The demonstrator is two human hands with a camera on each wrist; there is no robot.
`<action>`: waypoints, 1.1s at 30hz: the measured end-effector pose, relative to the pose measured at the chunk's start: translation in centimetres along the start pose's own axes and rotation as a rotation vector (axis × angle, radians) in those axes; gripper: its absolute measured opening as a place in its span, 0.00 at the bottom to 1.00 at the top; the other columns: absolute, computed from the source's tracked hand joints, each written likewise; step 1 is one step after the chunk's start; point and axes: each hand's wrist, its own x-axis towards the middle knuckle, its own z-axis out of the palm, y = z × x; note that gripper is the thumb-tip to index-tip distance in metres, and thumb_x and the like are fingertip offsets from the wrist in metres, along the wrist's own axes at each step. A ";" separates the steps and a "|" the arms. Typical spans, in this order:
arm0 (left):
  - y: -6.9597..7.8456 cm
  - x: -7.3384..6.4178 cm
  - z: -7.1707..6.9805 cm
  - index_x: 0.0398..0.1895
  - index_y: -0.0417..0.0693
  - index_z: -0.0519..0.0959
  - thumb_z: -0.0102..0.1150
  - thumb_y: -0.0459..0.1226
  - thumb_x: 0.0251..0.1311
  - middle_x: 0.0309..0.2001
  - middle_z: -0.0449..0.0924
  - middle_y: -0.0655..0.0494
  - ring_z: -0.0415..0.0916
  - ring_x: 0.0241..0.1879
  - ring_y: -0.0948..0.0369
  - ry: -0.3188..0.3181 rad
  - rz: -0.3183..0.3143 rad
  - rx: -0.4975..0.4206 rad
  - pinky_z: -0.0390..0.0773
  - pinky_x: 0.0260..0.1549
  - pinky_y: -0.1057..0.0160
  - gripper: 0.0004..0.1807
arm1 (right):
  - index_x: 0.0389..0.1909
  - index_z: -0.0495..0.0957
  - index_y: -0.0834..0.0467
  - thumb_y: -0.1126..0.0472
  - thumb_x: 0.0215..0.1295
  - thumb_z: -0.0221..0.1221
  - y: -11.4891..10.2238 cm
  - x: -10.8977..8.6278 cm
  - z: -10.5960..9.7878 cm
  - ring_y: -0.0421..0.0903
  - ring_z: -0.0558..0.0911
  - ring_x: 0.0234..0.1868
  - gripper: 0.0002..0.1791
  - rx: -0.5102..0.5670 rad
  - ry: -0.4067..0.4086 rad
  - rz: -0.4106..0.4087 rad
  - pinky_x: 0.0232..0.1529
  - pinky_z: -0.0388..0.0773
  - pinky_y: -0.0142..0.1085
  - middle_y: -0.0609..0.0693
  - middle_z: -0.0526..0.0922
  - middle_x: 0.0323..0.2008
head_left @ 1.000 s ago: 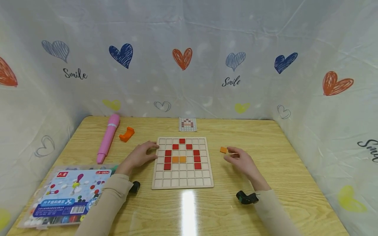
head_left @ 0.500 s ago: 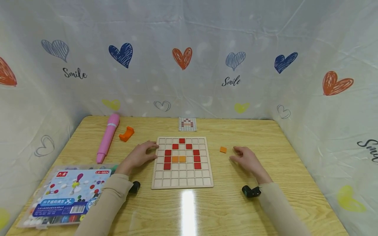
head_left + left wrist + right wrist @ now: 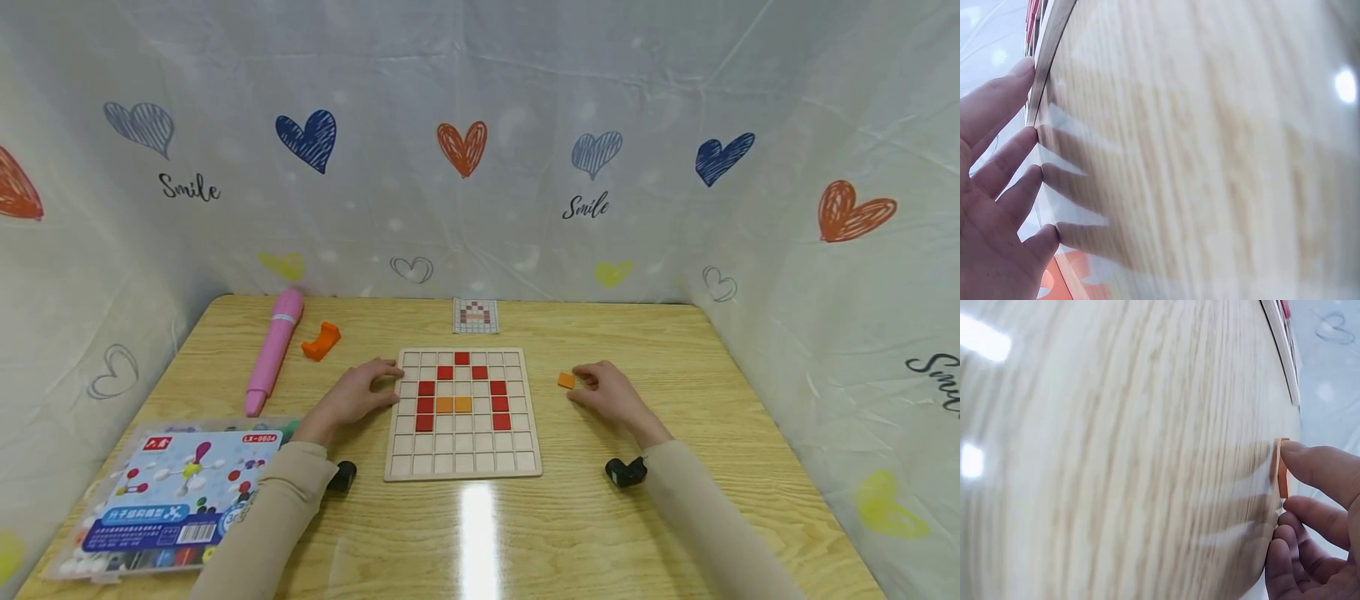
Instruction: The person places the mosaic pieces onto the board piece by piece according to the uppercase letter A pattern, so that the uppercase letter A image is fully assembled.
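A wooden grid board (image 3: pixel 465 479) lies mid-table, with red tiles forming a peaked outline and two orange tiles (image 3: pixel 453 405) in one row. The left hand (image 3: pixel 356 395) rests at the board's left edge, fingers spread; the left wrist view shows the fingertips (image 3: pixel 1021 65) along that edge. To the right of the board, a loose orange tile (image 3: pixel 566 380) lies on the table. The right hand (image 3: pixel 613 398) is at this tile; in the right wrist view its thumb and index finger pinch the tile (image 3: pixel 1283 478) at opposite ends, the other fingers curled beside it.
A small printed pattern card (image 3: pixel 476 317) lies behind the board. At left are a pink pen-shaped stick (image 3: pixel 274 354), an orange curved block (image 3: pixel 322 342) and a clear case of molecular model parts (image 3: pixel 180 492), partly under the left forearm. A heart-printed curtain surrounds the table.
The right hand first drew back to the right from the loose orange tile, then came back left and its thumb and index finger closed on it. Left hand and board have stayed put.
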 end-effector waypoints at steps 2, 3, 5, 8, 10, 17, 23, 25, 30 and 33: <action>0.0 0.0 0.0 0.62 0.40 0.77 0.62 0.36 0.67 0.72 0.65 0.36 0.49 0.76 0.35 -0.001 0.002 0.005 0.45 0.73 0.32 0.22 | 0.62 0.75 0.70 0.58 0.66 0.64 -0.3 0.2 0.1 0.57 0.78 0.51 0.27 -0.014 0.004 -0.017 0.56 0.77 0.53 0.65 0.77 0.52; 0.0 0.0 0.0 0.62 0.40 0.77 0.62 0.36 0.67 0.72 0.65 0.37 0.49 0.76 0.35 0.000 0.003 0.007 0.45 0.73 0.32 0.22 | 0.61 0.76 0.70 0.58 0.66 0.64 -0.5 0.3 0.2 0.57 0.78 0.50 0.27 -0.021 0.004 -0.027 0.55 0.77 0.53 0.66 0.77 0.52; 0.0 0.0 0.0 0.62 0.40 0.77 0.62 0.36 0.67 0.72 0.65 0.37 0.49 0.76 0.35 0.000 0.005 0.008 0.44 0.73 0.32 0.22 | 0.61 0.76 0.70 0.58 0.66 0.65 -0.7 0.4 0.3 0.57 0.78 0.49 0.27 -0.026 0.007 -0.033 0.54 0.77 0.53 0.65 0.78 0.51; 0.1 0.0 0.0 0.62 0.40 0.77 0.62 0.36 0.67 0.72 0.65 0.37 0.49 0.76 0.35 -0.001 0.006 0.005 0.44 0.73 0.32 0.22 | 0.60 0.77 0.70 0.59 0.66 0.65 -0.9 0.6 0.4 0.56 0.78 0.48 0.26 -0.043 0.011 -0.048 0.53 0.78 0.52 0.65 0.78 0.50; 0.1 -0.1 -0.1 0.62 0.40 0.77 0.62 0.36 0.67 0.72 0.65 0.37 0.49 0.76 0.35 0.000 0.004 -0.002 0.45 0.73 0.32 0.22 | 0.59 0.78 0.69 0.59 0.66 0.65 -0.9 0.7 0.5 0.56 0.79 0.48 0.25 -0.047 0.016 -0.047 0.53 0.78 0.51 0.64 0.78 0.49; 0.1 0.0 -0.1 0.62 0.40 0.77 0.62 0.36 0.67 0.73 0.65 0.37 0.49 0.76 0.35 0.000 -0.005 -0.014 0.48 0.73 0.33 0.22 | 0.54 0.81 0.68 0.63 0.66 0.65 -0.7 1.0 0.7 0.52 0.81 0.44 0.19 -0.028 0.009 -0.041 0.49 0.81 0.48 0.62 0.82 0.46; 0.1 -0.1 0.0 0.62 0.40 0.77 0.63 0.35 0.66 0.73 0.64 0.37 0.49 0.76 0.35 -0.005 -0.008 -0.021 0.48 0.73 0.33 0.22 | 0.53 0.82 0.67 0.63 0.66 0.65 -0.7 1.0 0.7 0.53 0.84 0.45 0.17 -0.028 0.012 -0.021 0.51 0.81 0.48 0.62 0.85 0.48; 0.1 -0.1 0.0 0.62 0.40 0.77 0.63 0.35 0.66 0.73 0.64 0.37 0.49 0.76 0.35 -0.006 -0.007 -0.019 0.48 0.73 0.33 0.22 | 0.53 0.82 0.68 0.63 0.66 0.65 -0.8 1.0 0.7 0.53 0.84 0.45 0.17 -0.034 0.015 -0.018 0.51 0.81 0.49 0.62 0.85 0.48; 0.0 0.0 0.0 0.62 0.41 0.77 0.63 0.36 0.67 0.73 0.65 0.38 0.49 0.76 0.35 0.000 -0.003 -0.013 0.48 0.73 0.33 0.22 | 0.53 0.81 0.68 0.63 0.67 0.64 -1.0 0.9 0.7 0.53 0.84 0.46 0.17 -0.029 0.017 -0.003 0.51 0.81 0.49 0.62 0.85 0.48; 0.0 0.0 -0.1 0.62 0.41 0.77 0.63 0.36 0.67 0.73 0.65 0.38 0.49 0.76 0.35 0.004 -0.002 -0.014 0.49 0.73 0.33 0.21 | 0.54 0.81 0.68 0.63 0.67 0.63 -1.1 0.9 0.6 0.53 0.84 0.46 0.17 -0.025 0.015 0.010 0.52 0.81 0.49 0.62 0.85 0.49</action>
